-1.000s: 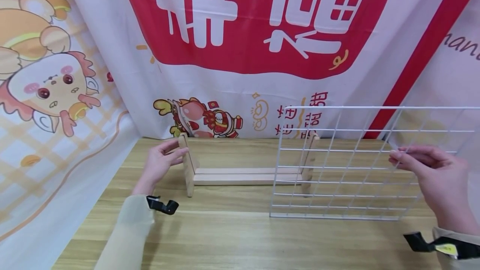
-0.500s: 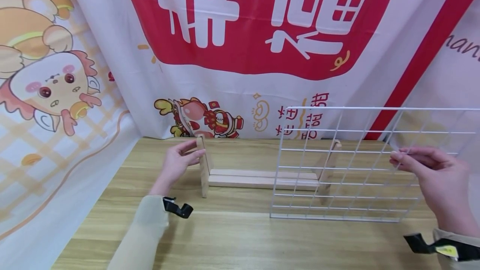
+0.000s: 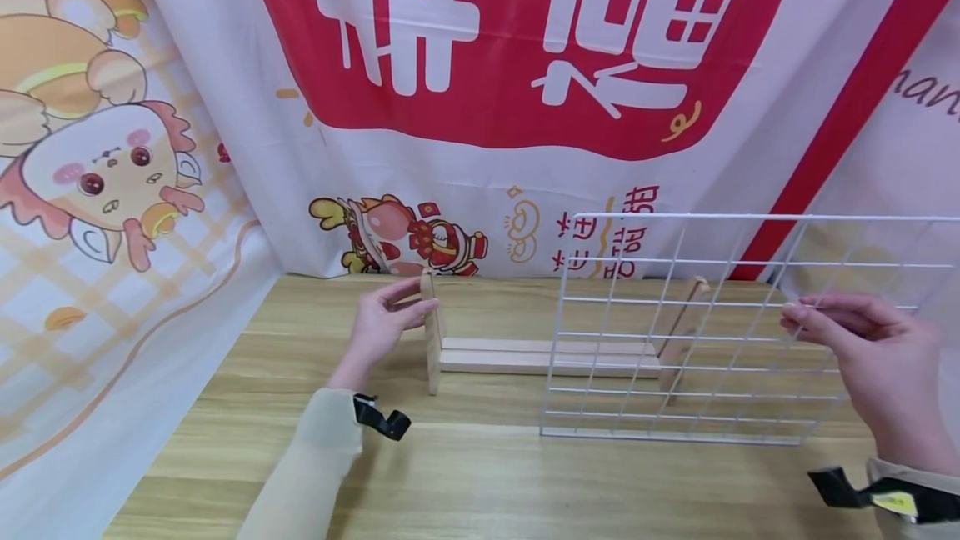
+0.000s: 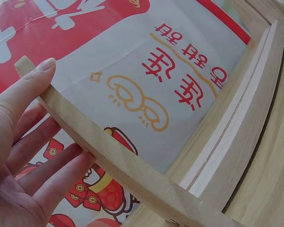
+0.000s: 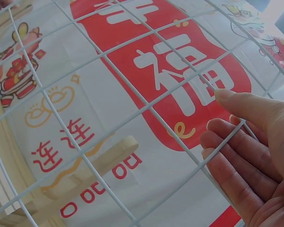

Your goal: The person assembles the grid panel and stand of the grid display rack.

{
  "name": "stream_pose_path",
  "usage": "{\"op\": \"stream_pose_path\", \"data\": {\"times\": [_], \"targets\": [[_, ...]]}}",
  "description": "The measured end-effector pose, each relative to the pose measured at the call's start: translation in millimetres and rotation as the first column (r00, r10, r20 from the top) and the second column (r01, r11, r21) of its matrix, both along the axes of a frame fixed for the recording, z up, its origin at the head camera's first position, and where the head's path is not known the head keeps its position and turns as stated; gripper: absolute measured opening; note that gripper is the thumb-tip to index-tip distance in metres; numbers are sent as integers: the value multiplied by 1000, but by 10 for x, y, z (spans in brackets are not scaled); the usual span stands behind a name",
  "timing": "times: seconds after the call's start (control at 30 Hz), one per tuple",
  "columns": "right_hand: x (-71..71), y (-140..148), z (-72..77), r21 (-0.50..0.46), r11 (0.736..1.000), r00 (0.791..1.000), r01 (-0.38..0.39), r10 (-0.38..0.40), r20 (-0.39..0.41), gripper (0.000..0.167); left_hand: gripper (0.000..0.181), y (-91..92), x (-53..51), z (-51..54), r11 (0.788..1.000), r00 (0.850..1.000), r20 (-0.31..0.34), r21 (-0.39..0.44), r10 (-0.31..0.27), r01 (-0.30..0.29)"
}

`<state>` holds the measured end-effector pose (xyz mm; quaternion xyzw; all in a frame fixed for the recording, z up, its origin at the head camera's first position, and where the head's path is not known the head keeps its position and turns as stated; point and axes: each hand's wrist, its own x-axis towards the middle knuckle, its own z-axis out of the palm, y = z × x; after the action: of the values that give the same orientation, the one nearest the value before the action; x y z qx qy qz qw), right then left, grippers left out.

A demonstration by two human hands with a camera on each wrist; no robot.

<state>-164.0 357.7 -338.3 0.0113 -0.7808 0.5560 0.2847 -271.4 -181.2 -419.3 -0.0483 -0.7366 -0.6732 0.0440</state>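
My left hand (image 3: pixel 378 325) holds the upright left end of a pale wooden rack (image 3: pixel 510 360) standing on the table. In the left wrist view the thumb lies over the top of the curved end piece (image 4: pixel 116 153), with the fingers along its other side. Two parallel slats join the rack's ends. My right hand (image 3: pixel 877 348) pinches a white wire grid panel (image 3: pixel 675 438) between thumb and fingers, keeping it upright on the right. The rack's right end (image 3: pixel 678 327) shows through the mesh, behind the panel.
The wood-grain table (image 3: pixel 487 482) reaches back to a printed white-and-red cloth (image 3: pixel 480 165) hanging behind it. Another patterned cloth (image 3: pixel 150 340) borders the left side. A black strap sits on each wrist.
My left hand has slid the wooden rack to the right along the table, so its right end is farther behind the grid. My right hand and the panel stay nearly still.
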Motion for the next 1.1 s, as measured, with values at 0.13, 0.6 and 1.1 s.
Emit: {"op": "stream_pose_path", "data": {"times": [0.13,0.6,1.1], "targets": [[-6,-10,-9,9,1000,1000,12,-12,12,27,63,17,-21,-13,1000,1000,6,2,-4,4],[-17,-3,-11,63,997,999,36,-38,35,27,64,71,9,-17,1000,999,-32,6,10,-10],[-76,-10,4,18,998,994,59,-61,87,32,59,44,-45,10,998,997,-79,-57,-16,11]]}}
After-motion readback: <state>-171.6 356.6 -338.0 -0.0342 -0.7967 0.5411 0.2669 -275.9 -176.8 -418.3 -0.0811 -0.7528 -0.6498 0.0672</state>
